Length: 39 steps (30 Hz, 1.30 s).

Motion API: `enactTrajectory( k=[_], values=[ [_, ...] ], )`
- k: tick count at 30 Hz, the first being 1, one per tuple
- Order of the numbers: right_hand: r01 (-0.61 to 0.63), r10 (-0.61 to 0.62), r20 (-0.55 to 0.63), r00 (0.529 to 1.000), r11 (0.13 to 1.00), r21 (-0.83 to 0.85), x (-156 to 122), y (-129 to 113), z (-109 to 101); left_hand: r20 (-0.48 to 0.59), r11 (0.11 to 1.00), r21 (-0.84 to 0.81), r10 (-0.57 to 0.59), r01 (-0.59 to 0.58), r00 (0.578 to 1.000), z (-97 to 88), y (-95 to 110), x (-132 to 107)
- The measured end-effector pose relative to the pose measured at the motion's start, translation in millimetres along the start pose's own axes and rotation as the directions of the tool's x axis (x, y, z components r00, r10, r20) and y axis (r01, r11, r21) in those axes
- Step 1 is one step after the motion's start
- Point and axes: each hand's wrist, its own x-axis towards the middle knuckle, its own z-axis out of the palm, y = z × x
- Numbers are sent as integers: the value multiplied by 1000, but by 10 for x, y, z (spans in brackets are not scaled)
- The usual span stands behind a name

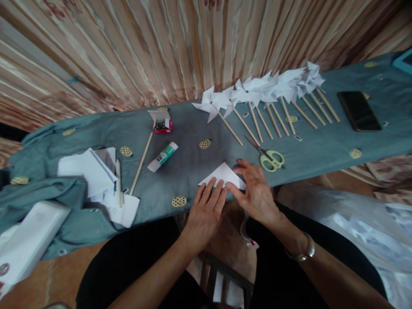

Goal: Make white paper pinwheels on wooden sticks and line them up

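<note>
A white sheet of paper [224, 172], folded into a triangle, lies at the front edge of the cloth-covered table. My left hand [206, 210] rests on its lower left part, fingers stretched flat. Curled around the right corner, my right hand [257, 193] has its thumb on the paper and its index finger by the slanting edge; the corner is partly hidden there. Just beyond that hand lie scissors [271, 160] with green handles. A glue stick [163, 157] and a wooden stick [141, 163] lie to the left.
Several white paper pinwheels [247, 91] on wooden sticks line the back. A red box of small metal pins [162, 125] stands open. At the left are paper pieces [85, 169], a pencil-like stick [118, 182] and a white box [34, 242]. A phone [358, 110] lies right.
</note>
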Motion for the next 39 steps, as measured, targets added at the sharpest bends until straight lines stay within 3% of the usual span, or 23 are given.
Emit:
enactTrajectory(
  k=[8, 22, 34, 39],
  values=[
    [-24, 23, 54, 998, 1000, 12, -135, 103, -35, 15, 1000, -12, -18, 18, 1000, -33, -101, -55],
    [60, -61, 52, 997, 998, 34, -206, 230, -123, -7, 996, 54, -67, 68, 998, -112, -228, -241],
    [-114, 108, 46, 993, 980, 161, 14, 165, -31, -54, 996, 25, -85, 87, 995, -163, -271, -202],
    [-57, 45, 90, 995, 989, 137, 192, 58, 6, -49, 999, 21, -38, 39, 998, -160, -262, -143]
  ],
)
